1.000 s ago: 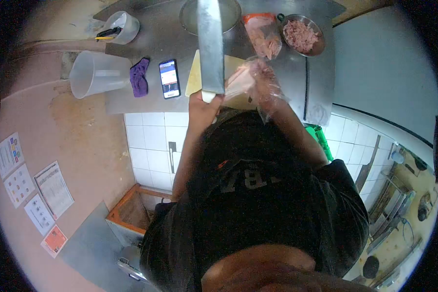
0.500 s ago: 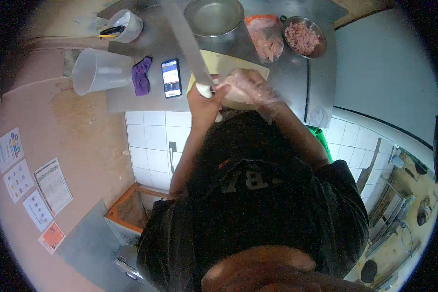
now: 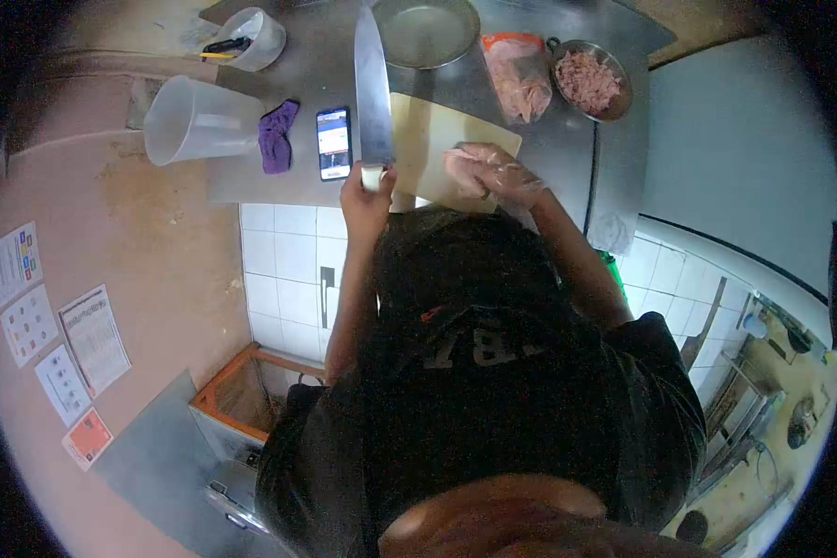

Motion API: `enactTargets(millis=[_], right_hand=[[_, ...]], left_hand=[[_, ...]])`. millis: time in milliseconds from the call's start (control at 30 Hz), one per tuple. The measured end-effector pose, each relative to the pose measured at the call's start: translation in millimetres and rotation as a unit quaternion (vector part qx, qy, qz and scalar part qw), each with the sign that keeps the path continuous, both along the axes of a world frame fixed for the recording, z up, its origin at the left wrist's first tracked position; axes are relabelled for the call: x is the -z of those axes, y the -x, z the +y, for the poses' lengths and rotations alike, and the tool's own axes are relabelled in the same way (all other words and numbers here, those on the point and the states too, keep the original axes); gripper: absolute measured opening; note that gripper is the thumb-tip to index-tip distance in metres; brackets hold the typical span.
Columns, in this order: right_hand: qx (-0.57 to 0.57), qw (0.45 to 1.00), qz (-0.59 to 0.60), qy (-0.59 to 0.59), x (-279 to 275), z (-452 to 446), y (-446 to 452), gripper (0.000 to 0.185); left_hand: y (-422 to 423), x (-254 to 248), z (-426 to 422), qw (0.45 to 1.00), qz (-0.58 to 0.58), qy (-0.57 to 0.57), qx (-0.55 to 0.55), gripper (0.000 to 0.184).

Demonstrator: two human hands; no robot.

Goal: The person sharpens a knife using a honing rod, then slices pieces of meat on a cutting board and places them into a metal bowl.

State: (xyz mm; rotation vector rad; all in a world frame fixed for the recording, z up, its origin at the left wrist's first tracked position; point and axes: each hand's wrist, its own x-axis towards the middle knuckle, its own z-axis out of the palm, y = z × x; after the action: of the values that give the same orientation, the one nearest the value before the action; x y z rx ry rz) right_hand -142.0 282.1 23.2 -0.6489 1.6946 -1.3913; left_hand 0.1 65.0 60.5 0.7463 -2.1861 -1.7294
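Raw meat (image 3: 462, 171) lies on the cutting board (image 3: 418, 126), under the right hand (image 3: 504, 174), whose fingers, in thin clear plastic, are closed on it. The left hand (image 3: 366, 206) has its fingers closed around the white handle of the knife (image 3: 374, 93), with the blade pointing away from the body. It seems a moment of handling the meat, with the blade apart from it; any cut would call for fingers kept clear. Beside the board is the phone (image 3: 335, 144); farther on the counter (image 3: 567, 172) are the bag (image 3: 516, 79) and the bowl (image 3: 617, 106) of small meat pieces.
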Motion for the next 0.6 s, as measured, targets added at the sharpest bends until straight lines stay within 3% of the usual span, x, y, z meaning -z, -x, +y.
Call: enactTargets(millis=[33,100,133,200,233,300,367,400,433,500,533,600], right_hand=[[-0.008,0.990,0.129,0.061,21.0,1.7,-1.2,0.039],[-0.018,0.959,0.254,0.123,36.6,-5.8,1.3,0.042],[-0.049,0.965,0.233,0.107,40.6,-12.1,5.0,0.043],[-0.083,0.970,0.211,0.093,38.6,-22.1,3.7,0.043],[-0.053,0.993,0.110,0.006,5.5,-33.6,-3.2,0.041],[-0.025,0.996,0.006,-0.082,10.0,-46.9,-2.6,0.040],[-0.055,0.994,-0.037,-0.084,62.4,-58.2,7.3,0.037],[-0.064,0.993,-0.051,-0.085,75.1,-59.5,8.8,0.036],[-0.071,0.991,0.062,-0.100,71.8,-58.2,6.2,0.034],[-0.078,0.975,0.177,-0.110,60.3,-60.1,1.1,0.033],[-0.052,0.948,0.203,-0.240,28.3,-65.8,-3.5,0.030],[-0.025,0.903,0.222,-0.367,22.1,-63.0,-7.6,0.028]], left_hand=[[-4.5,-6.5,-1.2,1.000,0.000,0.001,-0.001,0.017],[-12.2,-17.6,-3.4,0.996,-0.070,-0.061,0.014,0.017],[-15.3,-10.3,-5.6,0.999,-0.021,-0.016,0.045,0.021],[-19.1,-6.7,-4.4,0.998,0.003,-0.053,0.038,0.023],[-21.9,0.1,-7.2,0.998,0.013,-0.033,0.047,0.026],[-26.5,3.4,-11.0,0.998,0.022,-0.013,0.052,0.030],[-26.9,-7.2,-11.1,0.988,-0.142,-0.014,0.055,0.034],[-32.4,31.5,-18.4,0.993,-0.044,0.073,0.085,0.037],[-31.7,28.9,-16.2,0.993,-0.044,0.074,0.085,0.037],[-30.3,23.6,-9.5,0.956,-0.174,0.192,0.134,0.038],[-34.7,33.7,-6.2,0.951,-0.179,0.220,0.122,0.038],[-44.4,58.0,-9.1,0.927,-0.235,0.245,0.158,0.037]])
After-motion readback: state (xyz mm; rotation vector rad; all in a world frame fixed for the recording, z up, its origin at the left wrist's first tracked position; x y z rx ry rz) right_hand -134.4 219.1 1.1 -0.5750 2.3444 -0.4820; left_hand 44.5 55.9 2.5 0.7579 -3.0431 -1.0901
